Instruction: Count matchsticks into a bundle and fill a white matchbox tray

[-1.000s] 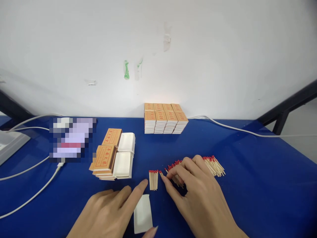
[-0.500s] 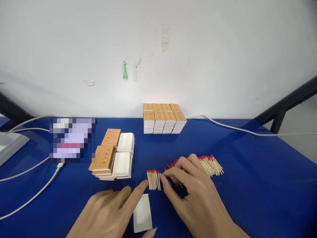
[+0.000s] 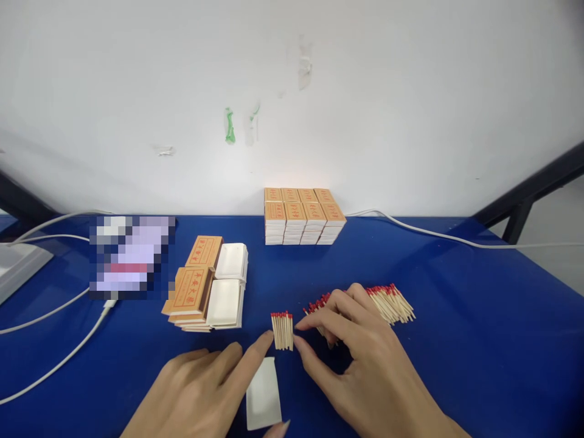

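A small row of red-tipped matches (image 3: 283,331) lies side by side on the blue table, heads pointing away from me. My left hand (image 3: 201,383) is open, its index fingertip at the row's left edge and its thumb far apart near the bottom. Below that finger an empty white matchbox tray (image 3: 263,395) lies, partly covered by the hand. At the row's right side my right hand (image 3: 360,353) is open, thumb tip close to the matches and index finger just above it. Behind its fingers spreads a larger pile of matches (image 3: 392,304), partly hidden.
Stacked orange matchbox sleeves (image 3: 191,289) and white inner trays (image 3: 225,301) stand left of the row. A block of closed matchboxes (image 3: 303,216) sits against the wall. A blurred-out phone-like item (image 3: 137,255) with white cables (image 3: 86,353) lies at the left.
The matches in the small row have been pushed closer together, their right edge shifting left. My right thumb has moved slightly down. The left hand stays put.
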`<move>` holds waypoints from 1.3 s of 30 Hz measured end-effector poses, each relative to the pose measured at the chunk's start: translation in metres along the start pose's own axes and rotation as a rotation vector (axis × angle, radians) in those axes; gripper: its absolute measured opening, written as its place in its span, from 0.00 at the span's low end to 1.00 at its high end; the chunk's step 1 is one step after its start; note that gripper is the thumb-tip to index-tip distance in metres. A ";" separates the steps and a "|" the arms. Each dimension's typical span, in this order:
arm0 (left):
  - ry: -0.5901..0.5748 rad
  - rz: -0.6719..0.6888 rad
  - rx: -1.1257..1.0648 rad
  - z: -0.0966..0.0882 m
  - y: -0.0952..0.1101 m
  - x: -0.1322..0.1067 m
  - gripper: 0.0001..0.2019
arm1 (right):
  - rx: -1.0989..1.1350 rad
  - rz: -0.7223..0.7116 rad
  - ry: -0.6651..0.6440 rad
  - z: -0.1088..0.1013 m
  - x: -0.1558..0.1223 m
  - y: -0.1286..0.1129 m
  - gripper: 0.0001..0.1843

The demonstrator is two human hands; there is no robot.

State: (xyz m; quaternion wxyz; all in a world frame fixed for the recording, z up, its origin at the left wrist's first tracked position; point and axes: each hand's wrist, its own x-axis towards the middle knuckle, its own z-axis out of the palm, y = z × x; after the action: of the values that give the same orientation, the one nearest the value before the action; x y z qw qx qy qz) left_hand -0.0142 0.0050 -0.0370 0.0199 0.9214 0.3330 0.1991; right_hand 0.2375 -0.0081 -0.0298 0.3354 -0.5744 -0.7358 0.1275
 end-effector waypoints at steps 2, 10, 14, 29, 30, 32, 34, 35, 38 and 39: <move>-0.001 0.011 0.010 0.000 0.000 0.000 0.29 | 0.000 0.011 -0.024 -0.001 -0.001 0.004 0.08; -0.005 0.034 0.042 0.003 0.000 0.002 0.29 | -0.039 0.010 -0.054 0.001 -0.001 0.009 0.15; 0.018 0.025 0.030 0.002 -0.001 0.003 0.27 | -0.040 0.009 -0.046 0.000 0.000 0.008 0.13; -0.021 0.034 0.045 0.001 0.000 0.003 0.28 | -0.391 -0.189 0.152 -0.006 0.001 0.009 0.15; -0.022 0.032 0.044 0.001 0.000 0.003 0.29 | -0.405 -0.197 0.154 -0.006 0.001 0.008 0.16; -0.019 0.030 0.043 0.001 -0.001 0.003 0.29 | -0.413 -0.194 0.153 -0.007 0.000 0.009 0.16; -0.013 0.026 0.040 0.000 -0.001 0.003 0.28 | -0.390 -0.171 0.141 -0.008 -0.001 0.009 0.14; -0.010 0.022 0.037 0.000 0.000 0.003 0.28 | -0.373 -0.161 0.135 -0.008 -0.002 0.010 0.14; -0.002 0.003 0.021 0.000 0.000 0.002 0.27 | -0.330 -0.142 0.128 -0.009 -0.003 0.011 0.13; 0.002 0.000 0.013 0.000 0.001 0.002 0.27 | -0.323 -0.141 0.133 -0.009 -0.004 0.012 0.13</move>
State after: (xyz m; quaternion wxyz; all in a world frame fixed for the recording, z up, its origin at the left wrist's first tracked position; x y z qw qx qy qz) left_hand -0.0129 0.0057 -0.0358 0.0136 0.9214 0.3343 0.1977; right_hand 0.2523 -0.0099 -0.0314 0.2949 -0.5748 -0.7613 -0.0546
